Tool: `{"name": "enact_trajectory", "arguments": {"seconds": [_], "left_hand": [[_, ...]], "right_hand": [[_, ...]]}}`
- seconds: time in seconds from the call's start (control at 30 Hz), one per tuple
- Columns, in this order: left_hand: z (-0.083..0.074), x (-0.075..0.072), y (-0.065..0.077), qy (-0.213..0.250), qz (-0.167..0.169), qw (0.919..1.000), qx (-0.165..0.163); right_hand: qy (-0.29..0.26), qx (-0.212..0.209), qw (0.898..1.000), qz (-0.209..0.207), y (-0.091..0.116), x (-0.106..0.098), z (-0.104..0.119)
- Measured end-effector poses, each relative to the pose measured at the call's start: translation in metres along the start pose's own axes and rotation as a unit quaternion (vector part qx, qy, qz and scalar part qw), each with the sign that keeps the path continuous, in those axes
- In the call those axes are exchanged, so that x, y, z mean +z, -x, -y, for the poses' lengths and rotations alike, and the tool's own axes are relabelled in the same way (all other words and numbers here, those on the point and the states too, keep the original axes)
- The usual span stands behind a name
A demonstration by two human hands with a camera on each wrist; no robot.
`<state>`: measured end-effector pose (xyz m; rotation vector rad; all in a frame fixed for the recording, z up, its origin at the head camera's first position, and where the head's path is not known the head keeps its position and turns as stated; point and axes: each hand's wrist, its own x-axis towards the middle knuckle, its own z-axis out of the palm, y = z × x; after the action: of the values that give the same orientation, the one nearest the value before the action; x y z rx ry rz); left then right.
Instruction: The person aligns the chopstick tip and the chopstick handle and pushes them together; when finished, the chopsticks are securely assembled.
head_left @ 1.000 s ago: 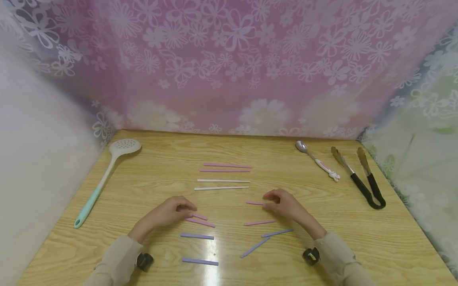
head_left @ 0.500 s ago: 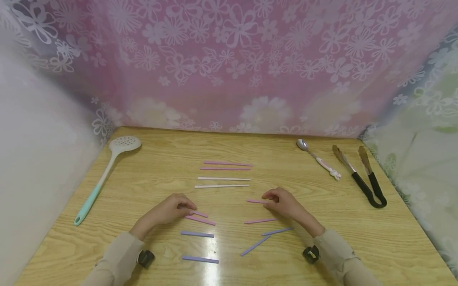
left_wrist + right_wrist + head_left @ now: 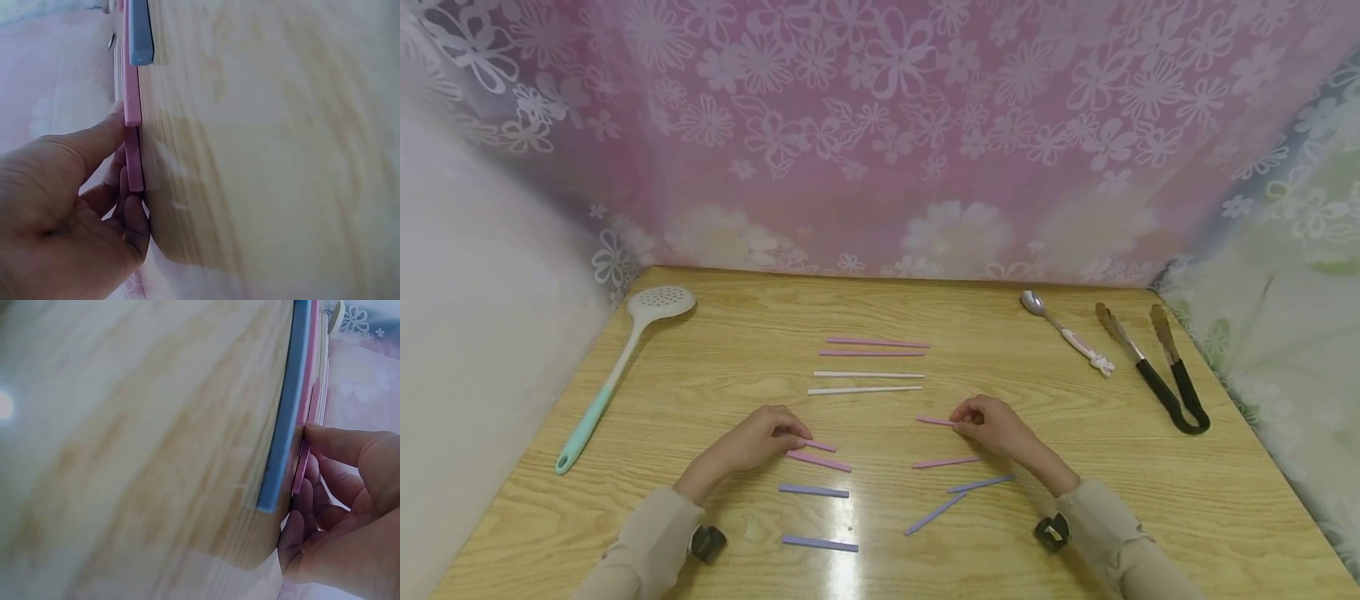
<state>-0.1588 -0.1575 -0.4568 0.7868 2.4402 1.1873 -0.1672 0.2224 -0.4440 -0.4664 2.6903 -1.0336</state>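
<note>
In the head view, my left hand (image 3: 763, 437) pinches a short pink chopstick piece (image 3: 818, 446) by its left end. Just in front of it lies a second pink chopstick piece (image 3: 818, 462). On the other side, my right hand (image 3: 996, 425) holds a thinner pink chopstick piece (image 3: 934, 421) between thumb and fingers, its tip pointing left. Another thin pink chopstick piece (image 3: 945, 462) lies below that hand. Each wrist view shows thumb and fingertips at a pink piece, (image 3: 134, 165) on the left and a pink piece (image 3: 304, 464) on the right, close to the tabletop.
Two blue pieces (image 3: 814, 492) lie at front left; two thin blue pieces (image 3: 982, 484) meet at front right. Behind are white chopsticks (image 3: 868, 375) and pink chopsticks (image 3: 876, 342). A slotted skimmer (image 3: 617, 375) lies left; a spoon (image 3: 1067, 335) and tongs (image 3: 1157, 379) lie right.
Both hands stay almost in place. The left pink piece has shifted slightly away from the one in front of it. The head view has moved a little.
</note>
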Motion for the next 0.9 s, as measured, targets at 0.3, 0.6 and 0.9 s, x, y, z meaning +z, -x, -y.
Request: {"name": "enact_trajectory", "arguments": {"seconds": [0.3,0.6,0.9], "left_hand": [[-0.005,0.001,0.001,0.019,-0.009,0.9995,-0.024],[-0.009,0.004,-0.003,0.028,-0.027,0.9992,0.004],[-0.032,0.010,-0.009,0.008,-0.071,0.9974,0.014]], "right_hand": [[0.001,0.006,1.000,-0.003,0.001,-0.001,0.001],[-0.032,0.007,0.999,0.000,0.004,-0.002,0.003],[-0.057,-0.048,0.996,-0.053,0.013,0.007,0.031]]}}
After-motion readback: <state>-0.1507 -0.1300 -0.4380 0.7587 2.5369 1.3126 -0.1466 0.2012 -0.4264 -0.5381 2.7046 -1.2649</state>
